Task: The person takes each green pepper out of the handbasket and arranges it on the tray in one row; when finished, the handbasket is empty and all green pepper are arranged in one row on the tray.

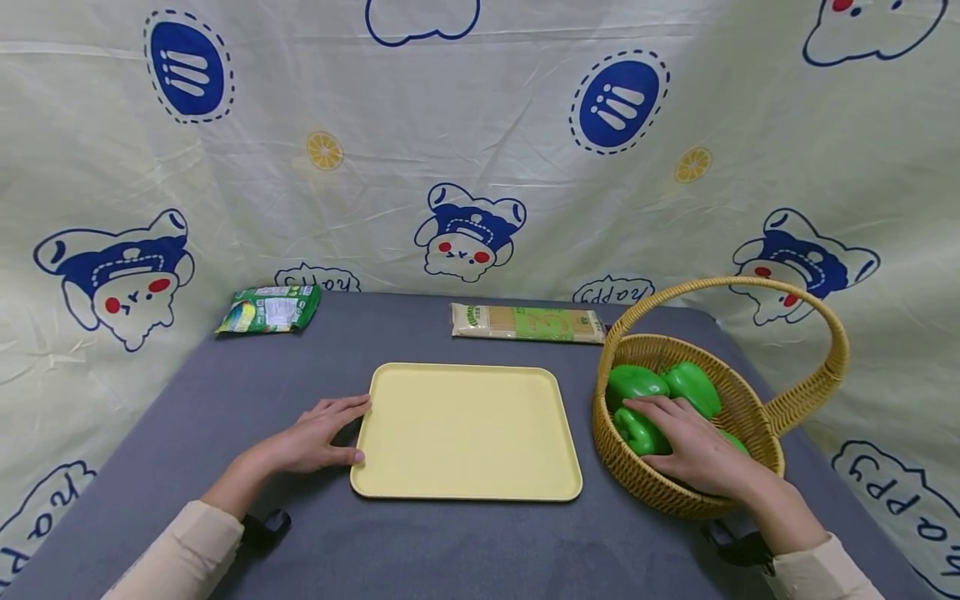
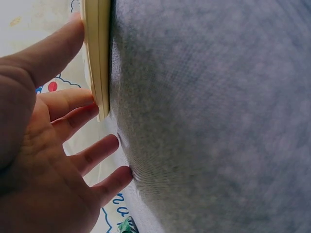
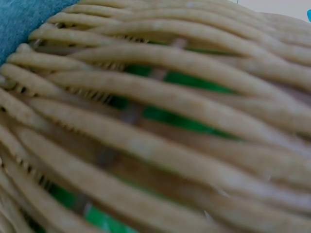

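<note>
My left hand (image 1: 318, 437) touches the left edge of a pale yellow rectangular tray (image 1: 465, 433), fingers spread. In the left wrist view, the thumb and two fingertips meet the tray's rim (image 2: 99, 63); the other fingers reach down to the cloth. At the right, my right hand (image 1: 701, 446) reaches into a wicker basket (image 1: 652, 492) and grips a green bell pepper (image 1: 637, 431) between thumb and fingers. Several green peppers lie in there, one partly under the hand. The right wrist view shows mostly the basket's woven side (image 3: 160, 126), with green through its gaps; the hand is hidden there.
A green snack packet (image 1: 270, 309) lies at the back left of the grey-blue tablecloth (image 1: 450, 550). A long clear pack of noodles (image 1: 527, 323) lies behind the tray. The basket's tall handle (image 1: 813, 379) arches up on the right. A printed curtain hangs behind.
</note>
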Tool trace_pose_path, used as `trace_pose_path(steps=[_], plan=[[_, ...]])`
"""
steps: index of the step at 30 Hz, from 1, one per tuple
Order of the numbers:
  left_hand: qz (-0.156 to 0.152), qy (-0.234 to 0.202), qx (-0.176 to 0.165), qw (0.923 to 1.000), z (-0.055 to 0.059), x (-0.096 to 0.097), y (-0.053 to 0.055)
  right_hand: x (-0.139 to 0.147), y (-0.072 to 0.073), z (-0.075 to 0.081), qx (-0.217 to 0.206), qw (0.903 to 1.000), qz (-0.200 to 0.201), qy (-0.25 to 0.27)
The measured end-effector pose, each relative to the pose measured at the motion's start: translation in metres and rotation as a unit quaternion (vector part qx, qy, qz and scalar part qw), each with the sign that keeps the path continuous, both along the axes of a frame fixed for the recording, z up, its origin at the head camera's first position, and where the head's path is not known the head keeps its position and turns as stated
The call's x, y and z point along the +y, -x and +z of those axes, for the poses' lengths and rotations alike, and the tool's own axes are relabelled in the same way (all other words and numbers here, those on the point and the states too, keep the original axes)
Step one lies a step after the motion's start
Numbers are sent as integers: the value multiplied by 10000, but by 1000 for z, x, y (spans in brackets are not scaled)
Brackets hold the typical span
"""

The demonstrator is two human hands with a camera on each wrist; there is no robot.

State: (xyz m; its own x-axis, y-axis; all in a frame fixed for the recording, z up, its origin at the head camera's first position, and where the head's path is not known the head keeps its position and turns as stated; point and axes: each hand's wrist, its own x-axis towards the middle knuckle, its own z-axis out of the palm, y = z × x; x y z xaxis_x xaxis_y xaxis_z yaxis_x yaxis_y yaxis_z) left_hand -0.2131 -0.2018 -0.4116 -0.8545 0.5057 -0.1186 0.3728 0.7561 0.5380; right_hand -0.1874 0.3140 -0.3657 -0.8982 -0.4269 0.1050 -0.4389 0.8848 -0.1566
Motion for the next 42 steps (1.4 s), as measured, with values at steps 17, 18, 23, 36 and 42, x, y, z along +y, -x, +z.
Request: trace_pose_path(steps=[17, 18, 23, 36, 42], plan=[[-5, 38, -94, 9999, 1, 0, 0, 2, -5, 14, 135, 9995, -112, 261], [5, 42, -102, 9999, 1, 0, 0, 3, -5, 15, 132, 9995, -132, 271], [13, 58, -112, 9999, 1, 0, 1, 3, -7, 21, 139, 9991, -228, 340], [34, 101, -123, 9999, 0, 0, 1, -2, -14, 36, 666, 9960, -142, 583], [23, 73, -107, 9999, 0, 0, 1, -15, -20, 42, 1081, 9915, 40, 718]])
